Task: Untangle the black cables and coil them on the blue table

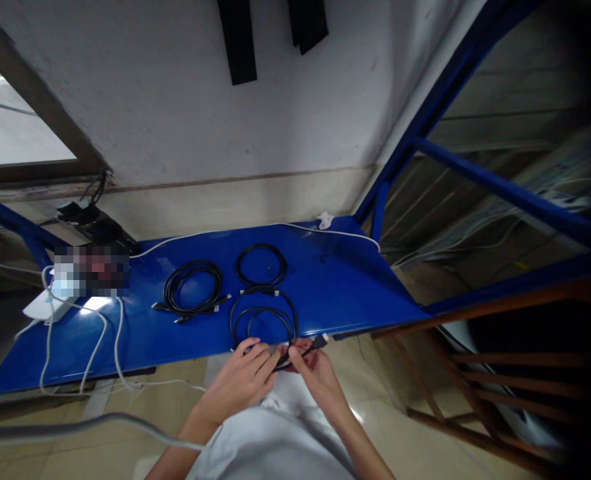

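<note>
Both my hands are at the front edge of the blue table (335,287), closed on a black cable (296,317) with a plug that looks like HDMI. Its loops lie partly on the table beyond my fingers. My left hand (250,377) grips the cable's near side, its fingertips partly hidden. My right hand (318,377) pinches the cable near its connector (320,341), which sticks out to the right. Farther back lies a coiled black cable (261,248), with its plugs towards me. To the left rest more coiled black cables (193,267), with several plugs showing.
A white power strip (45,303) with white cords (120,333) sits at the table's left end. Behind it stands a black object (100,223). A white cord (215,231) runs along the back edge. Blue frame bars (500,183) and a wooden chair (515,360) are at right.
</note>
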Available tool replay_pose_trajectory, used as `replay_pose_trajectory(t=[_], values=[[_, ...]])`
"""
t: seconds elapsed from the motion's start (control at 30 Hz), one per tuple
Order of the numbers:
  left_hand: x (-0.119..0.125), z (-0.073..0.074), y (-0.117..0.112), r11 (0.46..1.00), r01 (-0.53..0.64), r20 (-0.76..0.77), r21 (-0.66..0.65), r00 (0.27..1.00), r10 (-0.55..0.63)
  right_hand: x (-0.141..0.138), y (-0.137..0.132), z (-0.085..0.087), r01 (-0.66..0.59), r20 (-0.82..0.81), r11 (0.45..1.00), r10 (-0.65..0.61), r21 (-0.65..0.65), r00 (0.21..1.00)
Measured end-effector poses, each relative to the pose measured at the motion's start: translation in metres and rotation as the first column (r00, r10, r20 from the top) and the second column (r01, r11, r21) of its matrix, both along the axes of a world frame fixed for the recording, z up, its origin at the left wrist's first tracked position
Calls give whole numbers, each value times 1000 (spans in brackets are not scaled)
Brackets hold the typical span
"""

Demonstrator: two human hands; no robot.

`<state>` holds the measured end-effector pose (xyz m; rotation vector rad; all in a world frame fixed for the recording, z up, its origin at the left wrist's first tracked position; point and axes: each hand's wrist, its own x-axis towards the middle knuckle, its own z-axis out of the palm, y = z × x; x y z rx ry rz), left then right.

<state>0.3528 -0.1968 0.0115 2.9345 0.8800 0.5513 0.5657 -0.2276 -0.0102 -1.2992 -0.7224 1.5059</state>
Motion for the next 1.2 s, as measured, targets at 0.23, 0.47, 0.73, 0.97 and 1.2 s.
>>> replay_pose_trajectory(t=[0.23,0.47,0.73,0.97,1.2], values=[[-1,-11,-14,998,56,-11,4,998,-56,-8,-8,5,207,-106,977,-210,-40,972],[-23,-20,3,981,-124,215,-146,964,154,-8,3,3,346,-294,938,-339,-31,894],[-12,-7,40,800,-83,518,-595,721,460,-14,6,-3,415,-286,910,-395,7,873],[18,17,103,793,-58,510,-607,736,444,0,13,17,367,-321,929,-338,34,885],[35,27,128,786,-48,545,-617,694,470,23,21,43,385,-367,920,-336,69,868]])
